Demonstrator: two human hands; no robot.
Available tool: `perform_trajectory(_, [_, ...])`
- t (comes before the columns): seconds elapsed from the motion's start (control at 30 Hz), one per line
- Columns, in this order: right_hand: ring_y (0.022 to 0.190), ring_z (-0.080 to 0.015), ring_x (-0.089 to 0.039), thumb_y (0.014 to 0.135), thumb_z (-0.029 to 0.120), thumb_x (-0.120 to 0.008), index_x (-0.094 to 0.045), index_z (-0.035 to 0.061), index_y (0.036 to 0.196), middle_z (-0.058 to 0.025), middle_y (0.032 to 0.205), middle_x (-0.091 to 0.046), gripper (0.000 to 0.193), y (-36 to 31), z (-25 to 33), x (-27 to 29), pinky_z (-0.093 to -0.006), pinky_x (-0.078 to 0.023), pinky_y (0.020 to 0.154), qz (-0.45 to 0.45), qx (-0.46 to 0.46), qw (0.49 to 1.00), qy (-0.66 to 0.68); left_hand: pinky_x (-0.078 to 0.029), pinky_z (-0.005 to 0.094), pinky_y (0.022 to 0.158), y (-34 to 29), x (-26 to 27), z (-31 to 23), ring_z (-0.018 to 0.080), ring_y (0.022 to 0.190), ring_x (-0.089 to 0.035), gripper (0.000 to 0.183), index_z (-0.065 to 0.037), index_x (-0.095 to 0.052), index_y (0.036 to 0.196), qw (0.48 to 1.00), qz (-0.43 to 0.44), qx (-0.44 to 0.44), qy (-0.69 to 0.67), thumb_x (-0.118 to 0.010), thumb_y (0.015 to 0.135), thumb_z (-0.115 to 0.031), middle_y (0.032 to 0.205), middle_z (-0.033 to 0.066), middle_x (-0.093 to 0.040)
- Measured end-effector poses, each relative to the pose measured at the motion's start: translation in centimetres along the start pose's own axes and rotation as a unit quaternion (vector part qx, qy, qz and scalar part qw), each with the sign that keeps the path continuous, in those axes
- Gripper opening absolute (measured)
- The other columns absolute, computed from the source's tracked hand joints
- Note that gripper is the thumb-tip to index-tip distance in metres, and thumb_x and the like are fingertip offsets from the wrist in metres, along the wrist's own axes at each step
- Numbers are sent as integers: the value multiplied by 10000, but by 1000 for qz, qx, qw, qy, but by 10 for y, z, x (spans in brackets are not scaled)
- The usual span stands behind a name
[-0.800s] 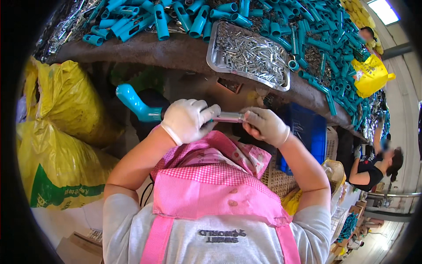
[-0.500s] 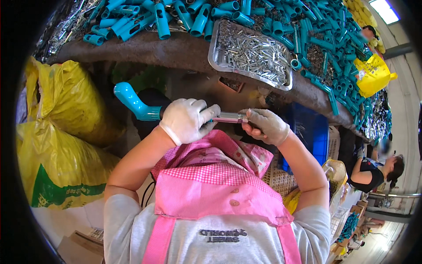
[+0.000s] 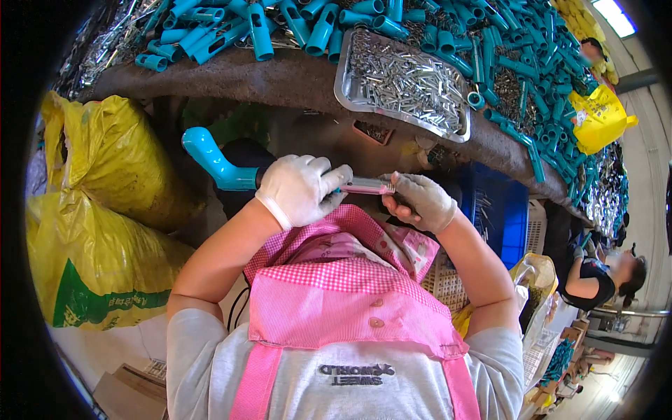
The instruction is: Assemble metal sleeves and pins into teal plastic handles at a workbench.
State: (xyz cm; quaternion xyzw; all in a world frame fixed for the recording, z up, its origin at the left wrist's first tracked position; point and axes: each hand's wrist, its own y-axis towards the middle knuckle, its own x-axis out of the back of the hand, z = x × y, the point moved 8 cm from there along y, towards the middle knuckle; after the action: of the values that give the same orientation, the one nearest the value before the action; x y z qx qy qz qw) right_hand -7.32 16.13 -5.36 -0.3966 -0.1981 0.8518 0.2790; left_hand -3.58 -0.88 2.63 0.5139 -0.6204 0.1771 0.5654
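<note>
My left hand, in a white glove, is closed around a tool just past its glossy turquoise angled handle. The handle sticks out to the left of my fist. From the other side of that fist a slim metal rod points right, with pink showing along it. A small coil spring shows at the rod's right end. There the thumb and fingers of my right hand, in a greyed glove, pinch together. Those fingers partly hide the rod's tip. My pink apron lies just below both hands.
Ahead is a bench heaped with teal tubes and loose springs. A metal tray of small silver pins sits at its edge. Yellow sacks stand left, a blue crate right. Another person works far right.
My right hand has shifted slightly left along the rod, toward my left hand. My left hand keeps its grip, and the handle has barely moved.
</note>
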Motion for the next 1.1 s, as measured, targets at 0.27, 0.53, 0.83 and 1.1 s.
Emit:
perform_trajectory(0.27, [570, -83, -513, 943, 164, -504, -522, -26, 1186, -32, 688, -511, 309, -7, 22, -21, -208, -408, 489, -99, 117, 984, -95, -507, 397, 610, 0, -13, 9, 319, 682, -617, 275, -95, -625, 974, 996, 53, 57, -32, -662, 745, -242, 747, 135, -623])
perform_trajectory(0.53, [550, -69, -443, 922, 176, -552, -534, 0, 1095, -1, 685, -485, 248, 0, 13, 3, -203, -372, 502, -175, 183, 963, -91, -514, 413, 640, 3, -20, 10, 346, 712, -629, 316, -97, -622, 1019, 989, 46, 111, -90, -619, 794, -318, 811, 151, -652])
perform_trajectory(0.83, [1251, -242, -406, 709, 139, -774, -197, 35, 1436, -135, 1360, -378, 934, 2, -6, -95, -394, -333, 1024, -74, 354, 822, -440, -482, 310, 723, 16, 38, 54, 181, 780, -577, 378, -65, -394, 1243, 641, -335, 146, -675, -498, 939, -263, 914, 97, -576])
perform_trajectory(1.1, [776, -90, -574, 774, 45, -652, -454, -14, 1254, -39, 908, -603, 523, -35, -12, -58, -244, -474, 732, -204, 333, 866, -313, -497, 366, 774, -17, -39, 137, 93, 451, -323, 162, -49, -479, 1058, 375, -368, 351, -775, -489, 901, -85, 561, -40, -322])
